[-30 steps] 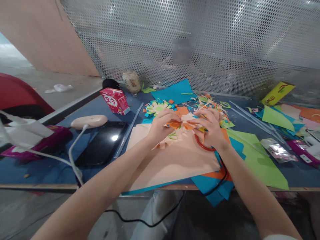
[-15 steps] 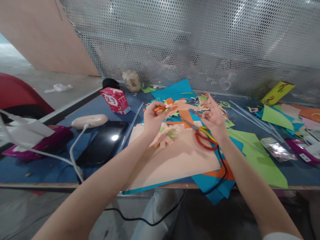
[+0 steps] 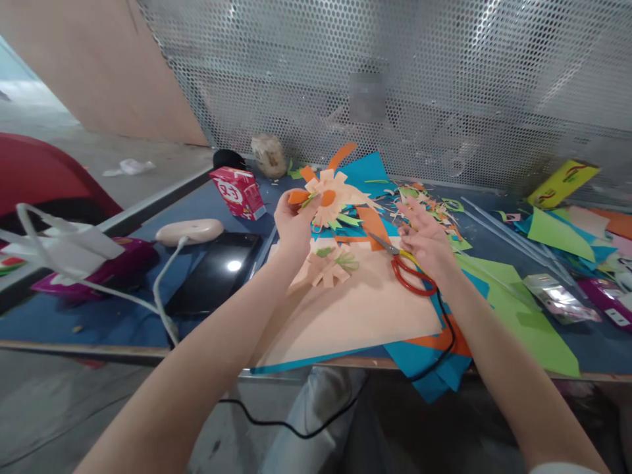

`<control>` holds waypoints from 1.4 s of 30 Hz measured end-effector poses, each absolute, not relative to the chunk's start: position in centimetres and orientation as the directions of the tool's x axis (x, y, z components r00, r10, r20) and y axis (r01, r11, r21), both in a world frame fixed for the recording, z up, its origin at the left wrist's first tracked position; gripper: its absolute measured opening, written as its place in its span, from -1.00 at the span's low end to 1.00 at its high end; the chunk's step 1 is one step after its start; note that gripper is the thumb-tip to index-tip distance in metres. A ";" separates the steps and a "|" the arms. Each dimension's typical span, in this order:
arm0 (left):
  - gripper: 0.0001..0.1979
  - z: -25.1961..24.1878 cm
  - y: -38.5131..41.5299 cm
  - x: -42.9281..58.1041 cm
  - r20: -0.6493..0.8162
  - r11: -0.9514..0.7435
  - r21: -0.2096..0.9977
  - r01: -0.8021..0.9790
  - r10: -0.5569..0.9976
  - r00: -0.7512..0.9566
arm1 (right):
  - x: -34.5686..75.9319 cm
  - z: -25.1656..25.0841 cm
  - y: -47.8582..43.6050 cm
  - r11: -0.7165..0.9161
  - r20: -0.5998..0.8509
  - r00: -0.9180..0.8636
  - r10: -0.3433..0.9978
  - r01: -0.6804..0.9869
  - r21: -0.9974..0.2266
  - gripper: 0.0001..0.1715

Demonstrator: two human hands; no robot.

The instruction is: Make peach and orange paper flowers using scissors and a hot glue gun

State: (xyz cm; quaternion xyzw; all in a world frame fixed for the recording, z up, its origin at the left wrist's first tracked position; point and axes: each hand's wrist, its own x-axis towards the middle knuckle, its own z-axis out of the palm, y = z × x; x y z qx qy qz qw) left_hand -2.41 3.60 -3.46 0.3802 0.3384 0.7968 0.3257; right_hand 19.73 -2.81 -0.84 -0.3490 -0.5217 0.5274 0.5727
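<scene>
My left hand (image 3: 295,220) pinches a paper flower (image 3: 328,197) with peach petals, an orange centre, and green and orange strips around it. The flower is raised over the table, its front turned towards me. To the right, my right hand (image 3: 425,238) hovers with some fingers stretched out and others curled; nothing shows between them. Just beside it lie scissors (image 3: 413,276) with red and yellow handles, partly covered by the hand. Below the held flower, a second paper flower (image 3: 328,268), peach with green strips, rests on the peach sheets (image 3: 355,319).
Behind the hands lies a heap of paper scraps (image 3: 434,204). At left are a pink box (image 3: 239,192), a black phone (image 3: 220,270) and a white device (image 3: 190,230) with a cable. Green paper (image 3: 518,316) and a yellow box (image 3: 563,183) lie at right. A perforated metal panel (image 3: 306,72) stands behind.
My left hand has turned the held flower upright, so its petals and orange centre now face me. The right hand stays near the scissors. The view has shifted slightly.
</scene>
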 end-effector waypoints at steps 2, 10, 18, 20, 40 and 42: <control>-0.66 -3.5 4.2 -3.0 0.373 -0.556 0.794 -0.248 0.766 -0.524 | 19.5 -0.7 -3.0 0.212 0.250 -0.126 0.960 -0.254 -0.944 -0.26; -0.71 -3.9 5.6 -4.1 0.317 -0.539 0.812 -0.224 0.730 -0.606 | 19.5 -0.6 -3.1 0.284 0.318 -0.114 0.941 -0.244 -0.927 -0.41; -0.72 -4.1 5.1 -3.6 0.347 -0.547 0.808 -0.220 0.742 -0.574 | 19.8 -0.7 -3.0 0.253 0.298 -0.137 0.945 -0.275 -0.928 -0.12; -0.71 -4.0 4.8 -3.2 0.351 -0.535 0.817 -0.216 0.758 -0.550 | 19.8 -0.8 -3.0 0.245 0.291 -0.157 0.944 -0.258 -0.935 -0.08; -0.73 -3.6 3.8 -2.5 0.333 -0.471 0.855 -0.219 0.821 -0.464 | 20.0 -1.2 -2.6 0.162 0.228 -0.196 0.954 -0.304 -0.939 -0.26; -0.74 -3.6 3.9 -2.4 0.339 -0.473 0.856 -0.210 0.819 -0.463 | 20.0 -1.2 -2.6 0.164 0.233 -0.201 0.951 -0.308 -0.937 -0.24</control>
